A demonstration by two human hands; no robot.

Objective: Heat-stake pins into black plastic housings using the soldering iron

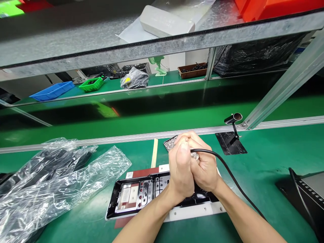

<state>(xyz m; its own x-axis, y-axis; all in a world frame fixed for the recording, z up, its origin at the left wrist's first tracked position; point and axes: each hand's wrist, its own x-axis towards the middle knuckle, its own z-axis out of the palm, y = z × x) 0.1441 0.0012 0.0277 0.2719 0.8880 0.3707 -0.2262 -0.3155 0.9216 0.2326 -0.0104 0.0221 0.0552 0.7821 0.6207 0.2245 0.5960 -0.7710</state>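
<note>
Fingers of left hand (181, 172) and right hand (206, 168) curled tight, together, around a corded tool (194, 155), mostly hidden, with black cable (229, 173) trailing to their right. Directly below them, black casing (153, 192) seated and open on a pale-edged fixture (197, 213); judged partway, though what is finished beneath the fingers cannot be told. Just beyond the fingers, small metal pieces (170, 144) lie loose, unfitted.

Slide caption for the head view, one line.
Left hand and right hand clasp a mostly hidden corded tool over a black housing on the green bench.
</note>
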